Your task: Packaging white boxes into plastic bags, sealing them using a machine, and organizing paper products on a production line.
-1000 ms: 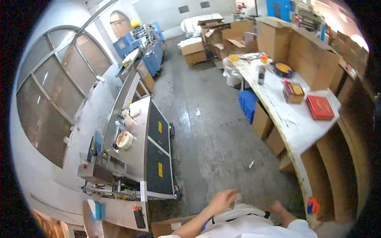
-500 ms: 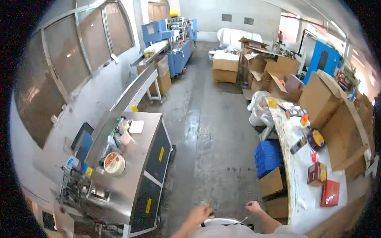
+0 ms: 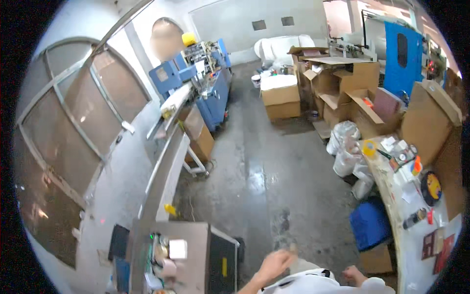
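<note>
Left hand: raised over the grey floor, fingers blurred, I cannot tell their state.
Right hand: low, fingers curled narrow, holding nothing visible.
Near: blue bin, steel machine.

Dim, soft indoor light with pale glare streaking the wet grey floor — heavy fisheye bending at the black rim, and the left hand is motion-blurred.

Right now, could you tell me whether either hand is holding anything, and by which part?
It cannot be told. The left hand and right hand rest blurred at the edge of a white object; no grip shows.
</note>
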Demonstrator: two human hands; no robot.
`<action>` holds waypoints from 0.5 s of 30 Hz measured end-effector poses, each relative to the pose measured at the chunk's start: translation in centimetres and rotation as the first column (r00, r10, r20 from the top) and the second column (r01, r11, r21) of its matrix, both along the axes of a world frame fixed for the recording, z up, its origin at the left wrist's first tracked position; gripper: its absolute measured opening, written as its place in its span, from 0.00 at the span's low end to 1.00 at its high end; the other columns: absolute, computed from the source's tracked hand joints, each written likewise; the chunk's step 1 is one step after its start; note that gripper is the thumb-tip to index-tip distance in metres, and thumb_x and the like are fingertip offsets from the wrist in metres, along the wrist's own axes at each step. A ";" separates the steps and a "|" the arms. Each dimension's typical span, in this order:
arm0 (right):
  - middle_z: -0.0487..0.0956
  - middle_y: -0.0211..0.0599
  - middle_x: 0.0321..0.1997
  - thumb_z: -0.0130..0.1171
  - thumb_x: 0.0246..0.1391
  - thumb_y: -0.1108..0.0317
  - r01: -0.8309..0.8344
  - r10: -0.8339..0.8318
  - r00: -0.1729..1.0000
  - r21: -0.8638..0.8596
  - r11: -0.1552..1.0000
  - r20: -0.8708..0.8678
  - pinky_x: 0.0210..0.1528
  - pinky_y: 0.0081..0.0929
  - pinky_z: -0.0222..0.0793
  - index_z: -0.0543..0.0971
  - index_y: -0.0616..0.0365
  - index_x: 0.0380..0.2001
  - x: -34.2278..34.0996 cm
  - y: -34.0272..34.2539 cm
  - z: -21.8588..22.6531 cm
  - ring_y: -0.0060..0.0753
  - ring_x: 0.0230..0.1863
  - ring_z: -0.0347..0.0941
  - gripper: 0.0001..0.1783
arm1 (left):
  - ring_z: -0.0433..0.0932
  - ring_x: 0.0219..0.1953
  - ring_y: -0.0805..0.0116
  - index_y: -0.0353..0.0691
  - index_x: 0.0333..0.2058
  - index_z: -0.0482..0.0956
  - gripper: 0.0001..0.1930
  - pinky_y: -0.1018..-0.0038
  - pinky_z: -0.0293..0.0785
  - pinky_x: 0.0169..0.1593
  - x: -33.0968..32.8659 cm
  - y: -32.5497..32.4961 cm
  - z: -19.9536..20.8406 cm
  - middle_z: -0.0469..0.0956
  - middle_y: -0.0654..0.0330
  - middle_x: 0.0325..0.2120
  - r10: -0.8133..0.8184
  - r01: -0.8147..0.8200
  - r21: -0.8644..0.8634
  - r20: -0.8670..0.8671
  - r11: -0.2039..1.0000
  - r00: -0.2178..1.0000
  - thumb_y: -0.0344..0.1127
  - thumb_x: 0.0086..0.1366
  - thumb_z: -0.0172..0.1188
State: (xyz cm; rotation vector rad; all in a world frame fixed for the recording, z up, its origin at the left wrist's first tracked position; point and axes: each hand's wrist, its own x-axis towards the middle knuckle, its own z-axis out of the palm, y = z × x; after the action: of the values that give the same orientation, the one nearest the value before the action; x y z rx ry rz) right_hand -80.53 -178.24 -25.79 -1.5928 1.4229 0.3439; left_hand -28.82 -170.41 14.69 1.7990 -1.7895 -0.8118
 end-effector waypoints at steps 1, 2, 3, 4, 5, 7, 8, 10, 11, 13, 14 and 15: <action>0.83 0.46 0.26 0.67 0.45 0.47 0.034 -0.031 0.988 0.022 0.999 -0.148 0.31 0.38 0.76 0.84 0.60 0.27 3.7 -5.9 -0.1 0.43 0.26 0.81 0.23 | 0.80 0.40 0.51 0.37 0.36 0.83 0.14 0.64 0.77 0.44 1.8 -2.9 0.7 0.82 0.52 0.39 0.036 -0.036 0.005 -0.036 0.999 0.999 0.44 0.66 0.60; 0.83 0.47 0.26 0.67 0.45 0.46 0.076 -0.055 0.949 0.058 0.995 -0.309 0.31 0.38 0.76 0.84 0.60 0.27 6.7 -9.3 0.1 0.44 0.26 0.81 0.24 | 0.80 0.40 0.51 0.37 0.34 0.84 0.15 0.64 0.77 0.43 3.6 -4.7 1.3 0.82 0.52 0.38 0.043 -0.042 0.019 -0.068 0.999 0.997 0.45 0.66 0.60; 0.83 0.47 0.26 0.66 0.46 0.46 0.021 -0.034 0.965 -0.053 0.998 -0.262 0.31 0.39 0.76 0.84 0.61 0.27 11.5 -13.5 0.9 0.46 0.26 0.81 0.24 | 0.81 0.39 0.51 0.37 0.33 0.84 0.16 0.64 0.77 0.43 5.7 -7.1 1.8 0.82 0.52 0.38 0.062 -0.060 0.023 -0.095 0.998 0.994 0.46 0.66 0.60; 0.83 0.48 0.27 0.66 0.46 0.47 -0.028 -0.013 0.974 -0.177 0.984 -0.225 0.30 0.39 0.76 0.84 0.61 0.28 16.5 -18.3 2.1 0.47 0.25 0.80 0.24 | 0.81 0.40 0.51 0.37 0.35 0.84 0.17 0.63 0.77 0.43 8.0 -9.3 1.5 0.82 0.52 0.38 0.064 -0.057 0.062 -0.107 0.996 0.992 0.47 0.66 0.59; 0.83 0.50 0.29 0.65 0.46 0.48 0.003 -0.001 1.000 -0.209 0.978 0.010 0.33 0.42 0.77 0.84 0.63 0.29 21.1 -22.6 3.1 0.50 0.29 0.81 0.24 | 0.80 0.40 0.50 0.38 0.35 0.84 0.17 0.62 0.76 0.43 10.0 -11.4 1.4 0.82 0.52 0.37 0.113 -0.109 0.057 -0.078 0.992 0.991 0.48 0.66 0.59; 0.82 0.50 0.28 0.59 0.46 0.58 -0.130 0.130 0.991 -0.365 0.922 -0.024 0.34 0.42 0.75 0.83 0.65 0.30 30.5 -31.6 4.5 0.44 0.29 0.80 0.18 | 0.80 0.40 0.50 0.39 0.37 0.84 0.17 0.61 0.76 0.42 14.1 -16.2 0.2 0.82 0.52 0.36 0.172 -0.171 0.024 -0.088 0.985 0.981 0.48 0.67 0.58; 0.82 0.58 0.34 0.60 0.47 0.53 -0.051 0.080 0.996 -0.444 0.894 0.047 0.43 0.41 0.76 0.83 0.65 0.34 34.3 -35.8 4.7 0.49 0.37 0.81 0.22 | 0.80 0.40 0.50 0.39 0.37 0.84 0.17 0.61 0.76 0.42 15.9 -18.9 -0.2 0.82 0.52 0.36 0.147 -0.147 0.008 -0.111 0.989 0.983 0.48 0.67 0.58; 0.83 0.51 0.35 0.61 0.49 0.54 -0.071 0.114 0.980 -0.249 0.966 0.163 0.42 0.39 0.76 0.83 0.61 0.38 49.4 -41.2 13.2 0.45 0.38 0.82 0.21 | 0.81 0.41 0.50 0.40 0.39 0.84 0.17 0.62 0.76 0.44 20.9 -21.5 -1.4 0.82 0.52 0.36 0.316 -0.304 0.104 -0.141 0.947 0.938 0.48 0.67 0.57; 0.83 0.49 0.35 0.61 0.49 0.54 -0.080 0.129 0.979 -0.285 0.955 0.160 0.43 0.38 0.76 0.83 0.59 0.39 53.5 -44.6 13.2 0.44 0.39 0.82 0.21 | 0.81 0.42 0.48 0.41 0.39 0.84 0.17 0.61 0.77 0.45 23.4 -24.0 -2.2 0.82 0.51 0.35 0.295 -0.286 0.083 -0.144 0.955 0.945 0.49 0.67 0.57; 0.84 0.47 0.36 0.60 0.50 0.55 -0.110 0.174 0.960 -0.273 0.956 0.220 0.45 0.37 0.76 0.83 0.58 0.40 62.6 -48.2 16.1 0.43 0.40 0.82 0.20 | 0.81 0.42 0.50 0.39 0.39 0.84 0.17 0.62 0.77 0.45 28.6 -28.2 -2.6 0.83 0.51 0.36 0.332 -0.313 0.124 -0.182 0.942 0.926 0.47 0.66 0.58; 0.85 0.44 0.38 0.59 0.50 0.56 -0.132 0.208 0.936 -0.263 0.956 0.286 0.46 0.37 0.75 0.84 0.57 0.41 66.2 -50.4 17.3 0.42 0.41 0.81 0.20 | 0.82 0.41 0.51 0.38 0.39 0.84 0.16 0.63 0.77 0.45 31.2 -30.4 -2.5 0.83 0.51 0.37 0.360 -0.330 0.163 -0.215 0.930 0.908 0.46 0.66 0.60; 0.84 0.44 0.39 0.59 0.51 0.56 -0.175 0.263 0.929 -0.317 0.932 0.260 0.47 0.36 0.75 0.84 0.57 0.42 68.5 -52.6 16.2 0.41 0.41 0.81 0.20 | 0.82 0.41 0.51 0.38 0.39 0.84 0.17 0.62 0.77 0.44 34.6 -32.9 -3.2 0.83 0.50 0.37 0.295 -0.277 0.121 -0.170 0.953 0.940 0.47 0.66 0.59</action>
State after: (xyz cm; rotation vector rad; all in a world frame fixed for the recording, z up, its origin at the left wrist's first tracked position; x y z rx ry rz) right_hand -11.98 -230.87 -9.56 -1.9586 1.0964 0.0168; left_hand 5.80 -203.35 11.51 1.9165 -1.3510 -0.9247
